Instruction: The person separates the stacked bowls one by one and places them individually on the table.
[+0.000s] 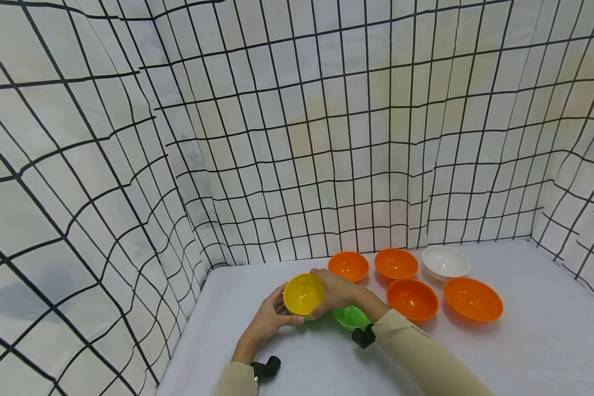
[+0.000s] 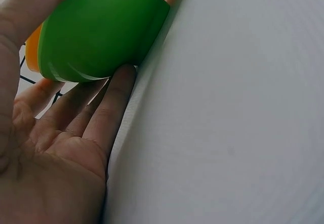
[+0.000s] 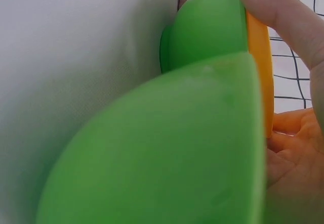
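Observation:
A yellow bowl (image 1: 304, 294) sits nested inside a green bowl (image 2: 101, 29), whose rim barely shows in the head view. My left hand (image 1: 269, 318) holds the green bowl from the left, fingers around its side and thumb toward the front. From the right, my right hand (image 1: 337, 290) grips the yellow bowl (image 3: 259, 62) at its rim, thumb near side and fingers on the far side. Another green bowl (image 1: 350, 317) stands on the table beneath my right wrist, partly covered by it; in the right wrist view this second green bowl (image 3: 162, 153) fills the foreground.
Right of the hands stand several orange bowls (image 1: 412, 300) and one white bowl (image 1: 445, 263), close together on the white table (image 1: 539, 330). A white sheet wall with black grid lines (image 1: 326, 165) rises behind and at both sides.

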A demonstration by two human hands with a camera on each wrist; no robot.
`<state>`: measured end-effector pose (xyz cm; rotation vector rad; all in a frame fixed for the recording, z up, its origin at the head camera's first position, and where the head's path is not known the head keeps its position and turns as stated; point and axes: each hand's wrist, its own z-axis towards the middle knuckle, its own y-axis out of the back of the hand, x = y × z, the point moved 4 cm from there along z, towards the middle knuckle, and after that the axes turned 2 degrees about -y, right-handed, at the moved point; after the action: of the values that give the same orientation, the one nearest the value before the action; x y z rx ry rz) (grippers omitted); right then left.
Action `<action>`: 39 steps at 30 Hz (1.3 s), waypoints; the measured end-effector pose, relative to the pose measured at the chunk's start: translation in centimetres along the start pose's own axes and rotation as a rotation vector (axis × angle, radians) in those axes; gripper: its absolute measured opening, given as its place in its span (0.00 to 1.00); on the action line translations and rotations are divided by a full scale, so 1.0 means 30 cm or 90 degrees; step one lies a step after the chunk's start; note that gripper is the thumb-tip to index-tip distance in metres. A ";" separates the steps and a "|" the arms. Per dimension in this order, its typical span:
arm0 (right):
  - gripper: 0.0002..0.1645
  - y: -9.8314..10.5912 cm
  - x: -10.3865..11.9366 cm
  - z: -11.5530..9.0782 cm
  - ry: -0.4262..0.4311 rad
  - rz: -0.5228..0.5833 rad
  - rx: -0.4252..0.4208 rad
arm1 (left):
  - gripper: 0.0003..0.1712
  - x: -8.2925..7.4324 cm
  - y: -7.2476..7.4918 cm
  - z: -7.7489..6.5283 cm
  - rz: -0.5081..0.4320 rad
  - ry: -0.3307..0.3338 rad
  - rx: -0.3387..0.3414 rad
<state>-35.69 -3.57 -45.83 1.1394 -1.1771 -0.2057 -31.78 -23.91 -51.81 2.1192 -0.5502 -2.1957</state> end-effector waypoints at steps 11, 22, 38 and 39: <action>0.68 0.001 -0.011 0.007 0.014 0.012 -0.023 | 0.60 -0.005 0.002 0.003 0.002 -0.003 0.006; 0.71 0.057 0.001 -0.043 0.008 0.094 -0.090 | 0.60 -0.001 -0.004 0.005 -0.016 0.000 0.010; 0.69 0.055 -0.022 -0.149 -0.006 0.118 -0.173 | 0.59 -0.012 -0.002 0.002 -0.005 -0.021 -0.002; 0.69 0.051 -0.024 -0.153 -0.010 0.121 -0.172 | 0.59 -0.009 -0.001 0.002 -0.007 -0.019 -0.006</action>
<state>-32.93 0.33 -44.79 0.7855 -1.2227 -0.2203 -31.82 -23.77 -51.55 2.0923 -0.5298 -2.2348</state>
